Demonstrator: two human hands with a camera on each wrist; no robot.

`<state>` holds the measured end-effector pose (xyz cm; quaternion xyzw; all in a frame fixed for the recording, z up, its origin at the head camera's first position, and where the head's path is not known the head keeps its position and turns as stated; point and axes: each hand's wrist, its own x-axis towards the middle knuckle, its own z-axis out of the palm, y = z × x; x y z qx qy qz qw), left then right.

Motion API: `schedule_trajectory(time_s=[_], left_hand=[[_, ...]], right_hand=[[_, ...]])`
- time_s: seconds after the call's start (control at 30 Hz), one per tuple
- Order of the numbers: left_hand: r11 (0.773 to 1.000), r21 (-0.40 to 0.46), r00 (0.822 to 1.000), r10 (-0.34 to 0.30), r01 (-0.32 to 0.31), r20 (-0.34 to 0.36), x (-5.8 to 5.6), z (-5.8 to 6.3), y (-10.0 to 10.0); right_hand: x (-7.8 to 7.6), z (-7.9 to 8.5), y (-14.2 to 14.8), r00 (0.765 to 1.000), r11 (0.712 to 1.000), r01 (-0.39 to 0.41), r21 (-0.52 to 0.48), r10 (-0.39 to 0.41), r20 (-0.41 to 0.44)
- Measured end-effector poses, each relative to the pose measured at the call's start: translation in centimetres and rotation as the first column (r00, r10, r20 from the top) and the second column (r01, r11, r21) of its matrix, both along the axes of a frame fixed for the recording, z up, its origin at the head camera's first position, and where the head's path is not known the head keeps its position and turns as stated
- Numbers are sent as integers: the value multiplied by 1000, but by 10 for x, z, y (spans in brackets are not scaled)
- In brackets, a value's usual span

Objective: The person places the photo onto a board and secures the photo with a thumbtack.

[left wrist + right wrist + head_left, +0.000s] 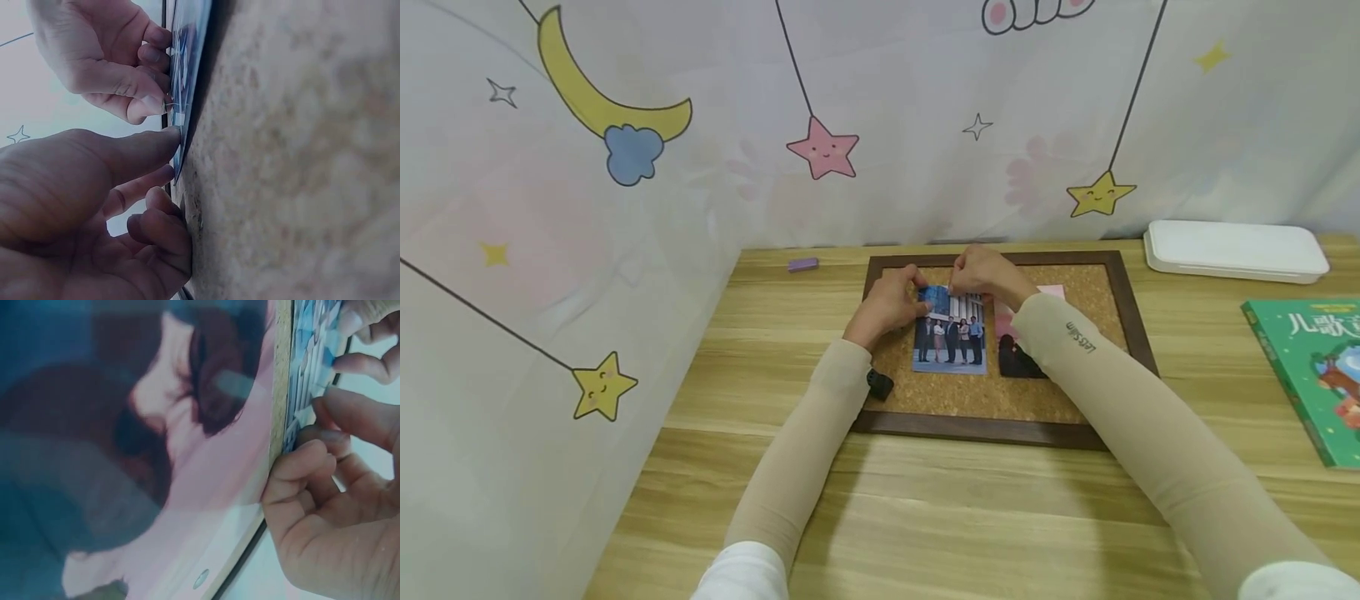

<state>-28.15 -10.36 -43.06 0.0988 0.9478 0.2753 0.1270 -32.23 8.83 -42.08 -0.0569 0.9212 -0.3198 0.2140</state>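
A group photo (951,342) of several people standing in front of a building lies on a wood-framed cork board (940,400). My left hand (891,304) holds its upper left corner, the thumb on the printed face and the index finger at the edge. At the top edge my right hand (988,273) pinches a small, thin, clear piece (171,105) against the photo; its kind is too small to tell. A second photo (187,456), pink and dark, lies to the right, partly under my right forearm. One small shiny oval (200,579) shows near its edge.
A small purple block (802,264) lies left of the board near the wall. To the right are a white case (1236,250) and a green book (1300,375). A printed curtain (910,183) hangs behind the wooden table (925,517).
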Motion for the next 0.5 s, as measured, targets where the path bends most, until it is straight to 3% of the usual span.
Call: schedule_trajectory(time_s=[0.5], left_hand=[[1000, 4, 1000, 0, 0, 3, 1, 0, 0]], right_hand=[[4, 2, -3, 1000, 998, -10, 63, 11, -14]])
